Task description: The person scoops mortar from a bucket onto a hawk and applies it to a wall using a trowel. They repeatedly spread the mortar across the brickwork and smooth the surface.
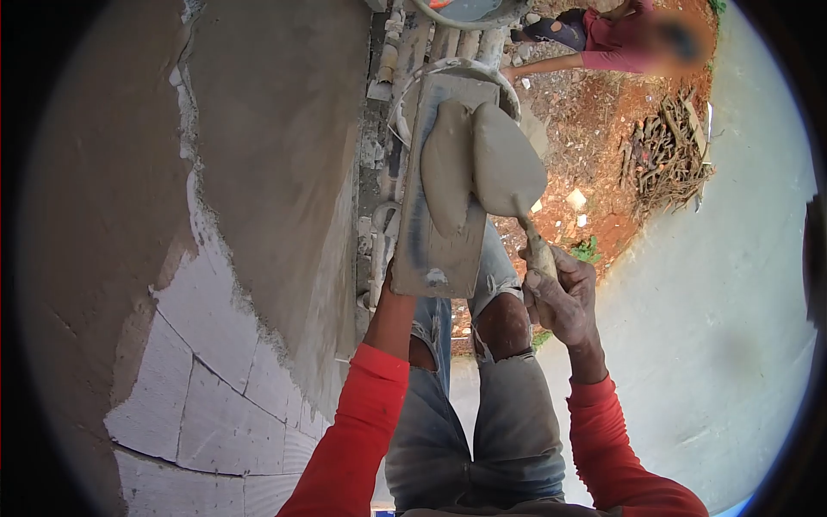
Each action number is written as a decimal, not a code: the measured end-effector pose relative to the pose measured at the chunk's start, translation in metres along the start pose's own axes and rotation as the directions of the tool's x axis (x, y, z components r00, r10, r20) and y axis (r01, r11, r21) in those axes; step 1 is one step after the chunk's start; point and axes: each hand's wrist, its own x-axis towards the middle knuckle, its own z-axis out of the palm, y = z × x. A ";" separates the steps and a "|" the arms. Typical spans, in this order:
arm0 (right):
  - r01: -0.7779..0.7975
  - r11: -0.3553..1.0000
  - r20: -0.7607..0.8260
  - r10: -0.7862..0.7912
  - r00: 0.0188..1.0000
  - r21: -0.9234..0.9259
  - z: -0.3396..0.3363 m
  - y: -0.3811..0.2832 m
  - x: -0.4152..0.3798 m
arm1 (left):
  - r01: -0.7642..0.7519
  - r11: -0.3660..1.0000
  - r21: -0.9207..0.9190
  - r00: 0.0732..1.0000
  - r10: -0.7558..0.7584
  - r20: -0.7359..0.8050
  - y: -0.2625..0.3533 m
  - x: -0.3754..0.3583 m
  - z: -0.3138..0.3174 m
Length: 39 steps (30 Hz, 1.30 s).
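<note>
My left hand [393, 281] is under a rectangular plastering float [458, 264], held flat face up; the float hides nearly all of the fingers. Wet grey mortar [445, 172] lies in a long mound along the float. In my right hand [563, 297] the fingers are wrapped round the handle of a trowel [508, 164]. Its mortar-coated, rounded blade overlaps the float's right side, beside the mound. Beyond the float's far end shows the rim of a bucket [403, 108], partly covered by the float.
To the left rises a wall with wet plaster [271, 129] above bare white blocks [215, 414]. Scaffold poles [385, 246] run beside it. Another person [616, 39] is below at the upper right, near a pile of sticks [668, 155]. A second container [474, 19] stands at the top.
</note>
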 end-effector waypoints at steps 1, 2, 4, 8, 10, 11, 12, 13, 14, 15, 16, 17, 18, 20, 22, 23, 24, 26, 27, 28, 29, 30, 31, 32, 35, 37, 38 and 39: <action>-0.035 0.999 -0.017 0.035 0.999 -0.040 -0.002 -0.001 0.001 | -0.008 1.000 -0.001 1.000 0.008 -0.004 0.002 -0.004 0.001; -0.049 0.998 -0.028 0.048 0.998 -0.031 -0.005 -0.001 0.003 | -0.013 1.000 -0.005 1.000 0.013 -0.007 0.004 -0.006 0.001; -0.074 0.997 -0.050 0.073 0.996 -0.014 -0.010 0.004 0.010 | -0.032 0.999 -0.005 0.999 0.032 -0.009 0.009 -0.011 0.001; -0.189 0.960 -0.102 0.171 0.980 -0.207 -0.026 0.039 0.077 | -0.051 0.999 -0.007 0.999 0.051 -0.011 0.020 -0.020 0.002; -0.173 0.908 -0.077 0.155 0.985 -0.382 -0.026 0.060 0.134 | -0.071 0.997 -0.007 0.997 0.071 -0.020 0.023 -0.026 -0.003; -0.141 0.876 -0.061 0.127 0.990 -0.461 -0.029 0.075 0.165 | -0.081 0.997 -0.008 0.996 0.080 -0.024 0.025 -0.029 -0.001; -0.105 0.840 -0.039 0.100 0.994 -0.532 -0.031 0.087 0.186 | -0.091 0.996 -0.004 0.995 0.090 -0.031 0.026 -0.033 -0.001; 0.003 0.643 -0.062 -0.078 0.995 -0.766 -0.026 0.091 0.190 | -0.100 0.995 -0.005 0.994 0.099 -0.041 0.025 -0.037 -0.002; 0.077 0.371 -0.023 -0.259 0.966 -0.925 -0.018 0.092 0.194 | -0.115 0.993 -0.007 0.992 0.115 -0.049 0.025 -0.043 -0.002; 0.105 0.153 0.036 -0.402 0.915 -0.983 -0.008 0.087 0.187 | -0.132 0.991 -0.012 0.990 0.131 -0.055 0.025 -0.049 -0.002; 0.105 0.188 0.028 -0.373 0.927 -0.976 0.004 0.073 0.178 | -0.150 0.989 -0.013 0.987 0.149 -0.062 0.027 -0.055 -0.002; 0.172 0.592 0.013 -0.263 0.965 -0.787 0.010 0.071 0.172 | -0.167 0.986 -0.020 0.984 0.165 -0.069 0.028 -0.061 0.000; 0.155 0.880 0.049 -0.148 0.988 -0.450 0.018 0.067 0.165 | -0.180 0.983 -0.019 0.981 0.179 -0.077 0.026 -0.068 0.002; -0.031 0.973 0.276 -0.034 0.961 0.227 0.045 0.065 0.139 | -0.195 0.980 -0.028 0.977 0.191 -0.092 0.021 -0.084 0.002; -0.265 0.774 0.467 -0.045 0.883 0.575 0.062 0.060 0.120 | -0.208 0.978 -0.034 0.973 0.203 -0.106 0.018 -0.099 0.012; -0.346 0.704 0.535 -0.057 0.843 0.620 0.068 0.065 0.114 | -0.217 0.975 -0.041 0.971 0.211 -0.115 0.017 -0.110 0.015; -0.431 0.626 0.599 -0.073 0.798 0.650 0.074 0.066 0.110 | -0.227 0.973 -0.048 0.967 0.220 -0.126 0.016 -0.120 0.018; -0.468 0.606 0.659 -0.126 0.742 0.643 0.082 0.059 0.107 | -0.240 0.969 -0.065 0.964 0.230 -0.137 0.017 -0.139 0.025; -0.486 0.594 0.674 -0.131 0.727 0.641 0.086 0.052 0.104 | -0.246 0.967 -0.071 0.962 0.234 -0.143 0.019 -0.147 0.032; -0.503 0.584 0.687 -0.136 0.714 0.638 0.090 0.044 0.101 | -0.243 0.967 -0.077 0.963 0.231 -0.137 0.022 -0.154 0.039; -0.485 0.591 0.681 -0.155 0.715 0.644 0.093 0.037 0.097 | -0.245 0.967 -0.075 0.962 0.232 -0.143 0.025 -0.162 0.046; -0.469 0.599 0.677 -0.174 0.715 0.649 0.097 0.028 0.094 | -0.241 0.967 -0.086 0.964 0.227 -0.139 0.030 -0.167 0.053; -0.461 0.602 0.675 -0.184 0.714 0.652 0.102 0.020 0.091 | -0.233 0.968 -0.091 0.966 0.219 -0.137 0.036 -0.172 0.060; -0.452 0.606 0.673 -0.195 0.713 0.654 0.107 0.011 0.089 | -0.236 0.968 -0.083 0.965 0.223 -0.137 0.038 -0.179 0.067; -0.429 0.616 0.671 -0.228 0.705 0.661 0.125 -0.027 0.086 | -0.195 0.977 -0.081 0.970 0.181 -0.160 0.049 -0.207 0.094; -0.408 0.633 0.680 -0.266 0.683 0.658 0.143 -0.062 0.095 | -0.121 0.992 0.018 0.960 0.122 -0.254 0.049 -0.235 0.111; -0.401 0.643 0.689 -0.283 0.667 0.653 0.152 -0.077 0.102 | -0.057 0.990 0.131 0.933 0.100 -0.346 0.045 -0.252 0.114; -0.408 0.651 0.706 -0.290 0.646 0.641 0.160 -0.087 0.112 | 0.079 0.932 0.352 0.868 0.109 -0.484 0.035 -0.273 0.106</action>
